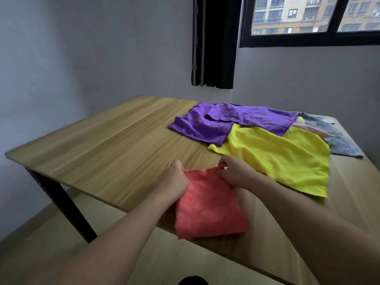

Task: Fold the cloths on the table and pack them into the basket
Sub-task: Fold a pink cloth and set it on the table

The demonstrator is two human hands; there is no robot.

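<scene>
A folded coral-red cloth (207, 206) lies at the near edge of the wooden table (107, 145), its near part hanging over the edge. My left hand (173, 179) pinches its far left corner and my right hand (233, 171) pinches its far right corner. Behind them a yellow cloth (283, 155) lies spread out, partly overlapped by a purple cloth (226, 122). A grey patterned cloth (337, 140) and a strip of pink cloth (308, 128) lie at the far right. No basket is in view.
The table stands in a corner, with grey walls at the left and back. A dark curtain (213, 42) hangs beside a window at the back. A black table leg (67, 204) shows at the left, over a light wooden floor.
</scene>
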